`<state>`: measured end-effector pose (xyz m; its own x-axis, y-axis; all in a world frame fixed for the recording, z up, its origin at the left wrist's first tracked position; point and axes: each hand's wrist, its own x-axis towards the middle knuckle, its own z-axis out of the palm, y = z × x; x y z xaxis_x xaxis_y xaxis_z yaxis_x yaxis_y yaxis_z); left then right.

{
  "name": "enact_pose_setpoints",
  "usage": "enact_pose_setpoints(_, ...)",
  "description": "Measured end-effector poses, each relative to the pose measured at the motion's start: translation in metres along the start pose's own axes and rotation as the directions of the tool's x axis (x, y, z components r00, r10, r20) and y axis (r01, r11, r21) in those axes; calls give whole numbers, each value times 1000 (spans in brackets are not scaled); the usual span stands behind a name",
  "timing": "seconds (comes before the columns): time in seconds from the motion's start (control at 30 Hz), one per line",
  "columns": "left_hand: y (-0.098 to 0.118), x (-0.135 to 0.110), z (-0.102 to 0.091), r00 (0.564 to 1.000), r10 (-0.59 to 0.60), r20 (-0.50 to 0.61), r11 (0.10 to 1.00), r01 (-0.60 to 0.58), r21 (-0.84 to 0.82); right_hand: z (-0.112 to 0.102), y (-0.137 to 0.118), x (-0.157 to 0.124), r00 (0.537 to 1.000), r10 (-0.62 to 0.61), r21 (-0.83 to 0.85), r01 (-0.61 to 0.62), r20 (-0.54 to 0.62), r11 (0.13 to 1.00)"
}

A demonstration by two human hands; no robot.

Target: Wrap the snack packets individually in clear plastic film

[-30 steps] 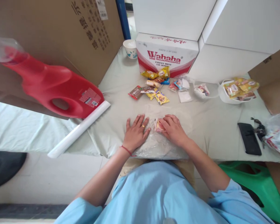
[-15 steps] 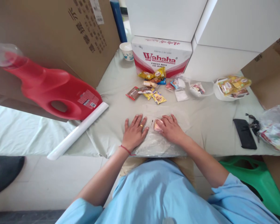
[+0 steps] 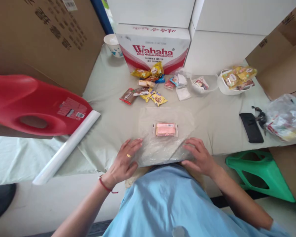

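A small pink packaged snack (image 3: 165, 129) with clear wrapper ends lies on a sheet of clear plastic film (image 3: 160, 151), which is spread flat at the table's front edge. My left hand (image 3: 126, 158), with a gold ring and a red wrist cord, is at the film's left side, fingers stretched out and holding nothing. At the film's right side is my right hand (image 3: 197, 156), its fingers apart and somewhat bent, with nothing in it. Neither hand touches the pink snack. Whether the fingertips press on the film is hard to make out.
A white film roll (image 3: 66, 148) and a red jug (image 3: 39, 108) lie at left. Behind are wrapped snacks (image 3: 148, 87), a Wahaha carton (image 3: 155, 49), a paper cup (image 3: 114, 45) and a white basket (image 3: 233, 86). A black phone (image 3: 251, 127) and plastic bag (image 3: 286, 118) are at right.
My right hand has left the pink snack and moved back to the right, uncovering it. My left hand has drawn back toward the front left. The camera view has shifted.
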<state>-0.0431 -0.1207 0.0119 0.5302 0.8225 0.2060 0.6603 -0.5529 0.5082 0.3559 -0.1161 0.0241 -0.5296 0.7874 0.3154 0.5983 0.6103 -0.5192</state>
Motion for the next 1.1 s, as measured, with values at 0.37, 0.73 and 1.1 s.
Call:
enact_pose_setpoints(0.37, -20, 18, -18, 966, -132, 224, 969, 173, -177, -14, 22, 17, 978, 15, 174, -52, 207, 983)
enact_pose_setpoints(0.73, -47, 118, -37, 862, -496, 106, 760, 490, -428, -40, 69, 100, 909, 357, 206, -400, 215, 893)
enact_pose_setpoints(1.1, -49, 133, -16, 825, -563, 47, 795, 556, -245, -28, 18, 127, 960, 281, -248, -276, -15, 929)
